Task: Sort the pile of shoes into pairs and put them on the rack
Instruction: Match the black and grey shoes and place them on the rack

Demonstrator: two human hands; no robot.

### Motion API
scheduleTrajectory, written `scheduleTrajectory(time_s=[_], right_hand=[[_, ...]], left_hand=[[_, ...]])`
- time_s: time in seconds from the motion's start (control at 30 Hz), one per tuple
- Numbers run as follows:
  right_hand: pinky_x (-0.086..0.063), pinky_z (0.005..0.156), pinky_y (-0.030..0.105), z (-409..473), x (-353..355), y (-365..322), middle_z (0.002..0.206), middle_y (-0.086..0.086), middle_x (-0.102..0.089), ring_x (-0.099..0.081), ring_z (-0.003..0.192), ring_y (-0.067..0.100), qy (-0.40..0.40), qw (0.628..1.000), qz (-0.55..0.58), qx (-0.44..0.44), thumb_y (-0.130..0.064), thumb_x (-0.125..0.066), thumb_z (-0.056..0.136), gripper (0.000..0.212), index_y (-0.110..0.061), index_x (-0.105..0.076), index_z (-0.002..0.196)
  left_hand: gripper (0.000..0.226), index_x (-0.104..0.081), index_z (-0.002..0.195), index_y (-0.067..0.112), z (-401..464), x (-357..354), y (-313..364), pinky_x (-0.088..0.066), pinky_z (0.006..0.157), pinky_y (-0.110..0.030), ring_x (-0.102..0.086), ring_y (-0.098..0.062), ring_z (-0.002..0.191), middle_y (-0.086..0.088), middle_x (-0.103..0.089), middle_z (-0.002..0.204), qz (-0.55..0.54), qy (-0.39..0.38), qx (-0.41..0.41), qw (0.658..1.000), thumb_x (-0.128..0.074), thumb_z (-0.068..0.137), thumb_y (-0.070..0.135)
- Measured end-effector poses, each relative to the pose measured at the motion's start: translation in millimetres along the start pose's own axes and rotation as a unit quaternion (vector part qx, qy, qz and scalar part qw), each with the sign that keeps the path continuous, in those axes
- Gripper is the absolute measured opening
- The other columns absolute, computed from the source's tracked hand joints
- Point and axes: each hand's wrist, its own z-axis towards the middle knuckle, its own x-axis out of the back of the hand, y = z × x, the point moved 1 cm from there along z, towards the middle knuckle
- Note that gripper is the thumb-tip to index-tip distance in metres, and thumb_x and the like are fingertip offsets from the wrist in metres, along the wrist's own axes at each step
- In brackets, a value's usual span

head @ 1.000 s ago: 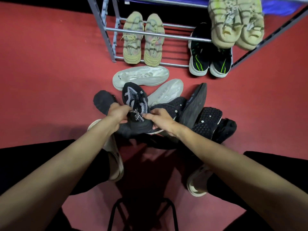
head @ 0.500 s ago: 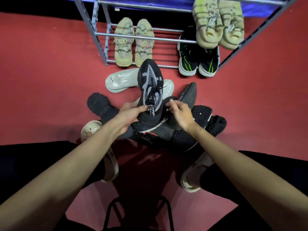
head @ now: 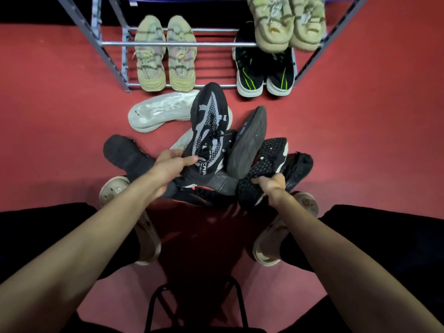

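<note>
Black-and-grey sneaker (head: 209,123) gripped at its heel by left hand (head: 171,167), toe raised toward the rack (head: 179,44). Right hand (head: 272,186) fingers curl round a black studded-sole shoe (head: 263,168) in the floor pile.

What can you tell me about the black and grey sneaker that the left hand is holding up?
The black and grey sneaker is a knit-looking shoe with grey stripes and dotted mesh panels, black laces and white lettering on the tongue. It is seen from above, toe pointing away toward the rack, heel toward the person. The left hand grips it at the heel opening. It sits above the pile, covering part of the white shoe lying on the red floor.
</note>
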Motion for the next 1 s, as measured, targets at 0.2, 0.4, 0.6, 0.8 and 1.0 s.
scheduleTrajectory(time_s=[0.2,0.4,0.6,0.8,1.0], right_hand=[[-0.032,0.061,0.032,-29.3,13.2,-34.7,0.072,0.001,-0.048,-0.043,0.062,0.029,0.111,0.948,-0.086,0.284,-0.006,-0.05,0.075,0.029,-0.017,-0.03,0.094],[-0.029,0.05,0.035,-33.0,30.1,-39.0,0.095,0.009,-0.051,-0.05,0.074,0.033,0.152,0.774,-0.395,0.471,-0.002,-0.062,0.068,0.044,-0.011,-0.044,0.107],[-0.032,0.055,0.037,-40.1,19.0,-30.0,0.108,0.011,-0.051,-0.052,0.091,0.033,0.091,0.717,-0.495,0.482,0.002,-0.063,0.069,0.055,-0.01,-0.043,0.119],[-0.034,0.059,0.038,-55.1,-10.1,-27.5,0.112,0.014,-0.05,-0.054,0.096,0.035,0.11,0.812,-0.429,0.38,0.003,-0.063,0.07,0.053,-0.004,-0.04,0.117],[-0.025,0.112,0.05,-65.5,-45.5,-41.5,0.141,0.028,-0.035,-0.034,0.133,0.042,0.107,0.668,-0.552,0.488,-0.012,-0.071,0.067,0.073,0.0,-0.037,0.131]], left_hand=[[0.014,-0.066,0.078,0.006,-4.8,10.3,7.7,-0.055,0.051,-0.015,-0.068,-0.006,0.051,0.004,-0.073,0.057,-0.062,-0.017,0.01,0.998,-0.057,0.087,0.001],[0.013,-0.068,0.084,0.008,-8.5,19.4,10.1,-0.055,0.056,-0.015,-0.068,-0.005,0.057,0.006,-0.074,0.062,-0.108,-0.002,0.007,0.994,-0.056,0.086,0.005],[0.01,-0.068,0.085,0.011,-5.2,30.0,18.7,-0.055,0.064,-0.019,-0.066,-0.008,0.066,0.006,-0.074,0.064,-0.135,0.012,0.004,0.991,-0.058,0.086,0.009],[0.008,-0.066,0.082,0.012,-4.4,47.7,12.5,-0.055,0.06,-0.019,-0.066,-0.008,0.063,0.009,-0.072,0.058,-0.122,0.035,0.027,0.992,-0.059,0.085,0.01],[0.014,-0.068,0.081,0.01,-10.1,66.1,-2.4,-0.052,0.048,-0.013,-0.069,-0.003,0.052,0.006,-0.074,0.061,-0.145,0.031,0.015,0.989,-0.056,0.085,0.004]])
